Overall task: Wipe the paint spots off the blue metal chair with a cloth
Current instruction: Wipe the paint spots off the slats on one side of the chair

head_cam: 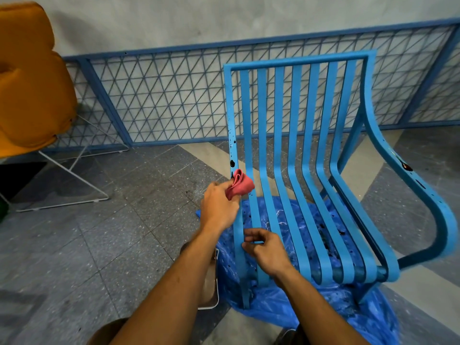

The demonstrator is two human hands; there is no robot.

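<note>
Head view: left hand [219, 210] grips the bunched cloth [241, 186] against the chair [298, 155]'s left upright, just below a dark spot [232, 163]; right hand [267, 250] pinches a near slat. Wiping is under way; next, probably slide the cloth up over that spot

We see a bright blue slatted metal chair [296, 150] flecked with black paint spots [232, 163] along its left rail. A pink-red cloth [240, 186] meets that rail. Beneath lies a mottled blue plastic sheet [323, 307] — spattered dark. Behind stands a blue diamond-lattice fence [161, 95], grey speckled floor tiles [87, 245] below, and an orange cushioned chair [29, 78].
</note>
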